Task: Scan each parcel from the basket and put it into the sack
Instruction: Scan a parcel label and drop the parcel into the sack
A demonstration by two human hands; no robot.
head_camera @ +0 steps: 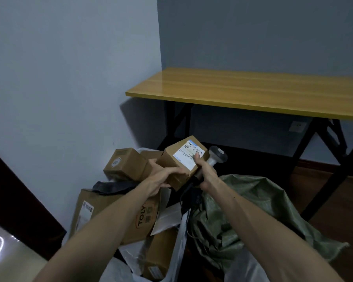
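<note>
Right now a small cardboard parcel is held up in the air above the heap of boxes, tilted, with its white shipping label turned toward the camera. The left grip holds it from the left and from underneath, fingers curled round its lower edge. The right grip is wrapped round the handle of a handheld scanner and sits tight against the parcel's right side, with one fingertip lying on the label. The scanner's pale head sticks out just past the parcel's far right corner. A dark cable hangs from the handle, down between the boxes and the sack. The green woven sack lies crumpled on the floor, below and to the right of the parcel. On the left more cardboard boxes are piled: a small box just behind the left grip, a large box printed TOLY under the left forearm, and a lower box among white plastic wrapping. A black poly bag lies between the small box and the large box. Behind all this a wooden-topped counter on black legs stands against the wall, with a wall socket beneath it
</note>
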